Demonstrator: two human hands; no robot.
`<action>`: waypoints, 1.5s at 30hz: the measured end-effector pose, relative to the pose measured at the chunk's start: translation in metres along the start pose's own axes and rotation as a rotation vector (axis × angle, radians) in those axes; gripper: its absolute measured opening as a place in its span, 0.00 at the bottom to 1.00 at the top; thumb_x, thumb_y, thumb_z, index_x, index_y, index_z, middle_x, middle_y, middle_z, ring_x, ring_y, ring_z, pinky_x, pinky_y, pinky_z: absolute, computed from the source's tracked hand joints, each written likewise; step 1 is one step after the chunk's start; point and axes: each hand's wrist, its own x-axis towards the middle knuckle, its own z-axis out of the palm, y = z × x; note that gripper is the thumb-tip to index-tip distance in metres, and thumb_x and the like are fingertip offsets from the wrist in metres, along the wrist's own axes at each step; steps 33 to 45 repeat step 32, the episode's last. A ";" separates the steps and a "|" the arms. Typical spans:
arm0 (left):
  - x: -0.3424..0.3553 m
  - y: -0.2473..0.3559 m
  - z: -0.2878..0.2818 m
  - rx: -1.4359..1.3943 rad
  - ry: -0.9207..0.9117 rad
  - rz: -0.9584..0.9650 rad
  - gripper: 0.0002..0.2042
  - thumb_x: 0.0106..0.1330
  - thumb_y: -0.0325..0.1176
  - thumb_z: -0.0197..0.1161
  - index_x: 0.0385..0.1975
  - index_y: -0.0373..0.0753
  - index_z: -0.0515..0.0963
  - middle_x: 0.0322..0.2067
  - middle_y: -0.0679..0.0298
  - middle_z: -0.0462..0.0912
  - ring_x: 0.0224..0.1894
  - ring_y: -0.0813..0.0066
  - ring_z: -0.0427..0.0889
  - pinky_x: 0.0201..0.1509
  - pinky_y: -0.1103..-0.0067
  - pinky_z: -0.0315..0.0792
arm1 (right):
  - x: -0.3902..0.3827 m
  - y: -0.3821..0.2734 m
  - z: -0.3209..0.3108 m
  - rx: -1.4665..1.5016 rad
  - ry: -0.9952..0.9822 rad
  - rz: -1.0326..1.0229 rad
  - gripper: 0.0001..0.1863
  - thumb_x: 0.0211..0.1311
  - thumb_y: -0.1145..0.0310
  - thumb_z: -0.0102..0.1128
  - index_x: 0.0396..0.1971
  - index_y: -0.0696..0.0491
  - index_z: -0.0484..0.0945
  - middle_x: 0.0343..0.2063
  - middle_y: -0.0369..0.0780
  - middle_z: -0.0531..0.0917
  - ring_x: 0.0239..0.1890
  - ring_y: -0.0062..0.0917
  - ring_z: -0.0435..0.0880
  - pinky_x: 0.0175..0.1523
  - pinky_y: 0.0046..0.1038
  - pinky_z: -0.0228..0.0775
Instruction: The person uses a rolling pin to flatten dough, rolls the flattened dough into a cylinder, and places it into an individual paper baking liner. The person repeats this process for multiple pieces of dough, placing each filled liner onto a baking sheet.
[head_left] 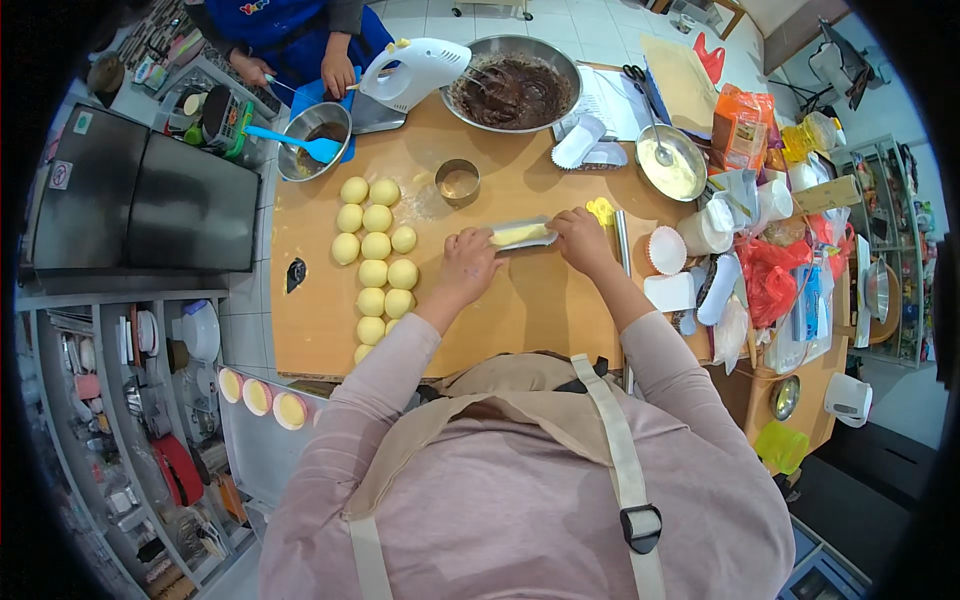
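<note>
On the wooden table before me lies an oblong paper baking cup [545, 240] with a pale yellow strip of dough [517, 234] lying in it. My left hand [468, 264] grips its left end, fingers closed. At the opposite end, my right hand [582, 240] pinches the cup's edge. Several round yellow dough balls [375, 246] sit in rough columns left of my left hand. Beyond the cup stands a round metal ring [458, 183]. A metal rolling pin [624, 250] lies just right of my right hand, with a small yellow piece [600, 210] beside it.
A large bowl of dark batter [512, 90] and a white hand mixer [415, 75] stand at the far edge. A co-worker's hand [338, 75] is near a small bowl [300, 165] with a blue spatula. Paper cups [667, 250] and packages crowd the right side.
</note>
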 end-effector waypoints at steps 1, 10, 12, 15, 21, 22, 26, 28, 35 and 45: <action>-0.001 0.002 -0.001 0.017 0.008 -0.023 0.16 0.54 0.41 0.70 0.40 0.41 0.80 0.51 0.64 0.74 0.55 0.64 0.69 0.56 0.64 0.60 | -0.003 0.000 0.000 -0.012 0.014 -0.026 0.13 0.51 0.72 0.60 0.38 0.48 0.83 0.41 0.34 0.82 0.48 0.29 0.75 0.54 0.35 0.64; -0.006 0.005 -0.008 0.040 0.004 -0.073 0.24 0.55 0.45 0.69 0.49 0.41 0.75 0.51 0.65 0.73 0.56 0.63 0.67 0.59 0.62 0.55 | -0.007 -0.009 0.000 -0.217 -0.109 -0.010 0.07 0.50 0.71 0.61 0.31 0.49 0.81 0.38 0.34 0.82 0.45 0.28 0.76 0.50 0.34 0.64; -0.002 0.003 -0.010 0.016 -0.029 -0.058 0.24 0.56 0.46 0.68 0.49 0.41 0.75 0.50 0.65 0.73 0.57 0.63 0.67 0.61 0.61 0.54 | -0.008 -0.012 -0.004 -0.177 -0.031 -0.023 0.08 0.50 0.71 0.60 0.32 0.48 0.81 0.37 0.34 0.82 0.44 0.29 0.77 0.50 0.34 0.64; 0.002 0.001 -0.009 0.021 -0.079 -0.049 0.24 0.56 0.47 0.68 0.49 0.41 0.75 0.51 0.66 0.74 0.58 0.63 0.67 0.63 0.60 0.52 | -0.008 -0.015 -0.005 -0.132 0.062 -0.069 0.07 0.50 0.70 0.60 0.32 0.49 0.81 0.34 0.35 0.82 0.43 0.29 0.77 0.50 0.35 0.64; 0.003 0.003 -0.006 0.025 -0.132 -0.106 0.28 0.57 0.49 0.67 0.52 0.38 0.73 0.52 0.62 0.74 0.60 0.62 0.65 0.65 0.55 0.49 | -0.006 -0.016 0.001 -0.266 -0.164 -0.013 0.09 0.50 0.69 0.60 0.33 0.49 0.82 0.34 0.35 0.82 0.42 0.29 0.77 0.49 0.34 0.64; 0.001 0.003 -0.005 0.008 -0.107 -0.128 0.29 0.56 0.49 0.67 0.52 0.36 0.73 0.52 0.61 0.75 0.61 0.62 0.65 0.65 0.53 0.49 | -0.007 -0.017 0.001 -0.238 -0.159 0.015 0.09 0.50 0.68 0.60 0.33 0.49 0.82 0.33 0.35 0.82 0.42 0.29 0.77 0.49 0.34 0.64; 0.001 0.007 -0.002 -0.052 -0.145 -0.229 0.30 0.56 0.50 0.67 0.54 0.36 0.72 0.55 0.57 0.73 0.64 0.58 0.61 0.67 0.50 0.46 | -0.012 -0.024 -0.001 -0.172 -0.085 -0.003 0.07 0.54 0.70 0.54 0.29 0.49 0.82 0.35 0.38 0.83 0.44 0.29 0.77 0.49 0.35 0.63; 0.002 0.009 -0.004 -0.085 -0.188 -0.219 0.31 0.56 0.50 0.67 0.55 0.37 0.72 0.57 0.56 0.71 0.65 0.57 0.59 0.67 0.49 0.45 | -0.013 -0.024 -0.003 -0.197 -0.112 -0.020 0.07 0.53 0.69 0.55 0.30 0.49 0.82 0.37 0.39 0.82 0.45 0.30 0.77 0.49 0.36 0.63; 0.004 0.017 -0.010 -0.007 -0.272 -0.244 0.31 0.56 0.52 0.67 0.56 0.39 0.72 0.65 0.57 0.59 0.67 0.55 0.55 0.68 0.48 0.43 | -0.011 -0.025 0.000 -0.084 0.021 0.071 0.09 0.51 0.68 0.61 0.34 0.50 0.83 0.43 0.40 0.81 0.47 0.30 0.76 0.53 0.40 0.62; 0.004 0.017 -0.010 -0.007 -0.272 -0.244 0.31 0.56 0.52 0.67 0.56 0.39 0.72 0.65 0.57 0.59 0.67 0.55 0.55 0.68 0.48 0.43 | -0.011 -0.025 0.000 -0.084 0.021 0.071 0.09 0.51 0.68 0.61 0.34 0.50 0.83 0.43 0.40 0.81 0.47 0.30 0.76 0.53 0.40 0.62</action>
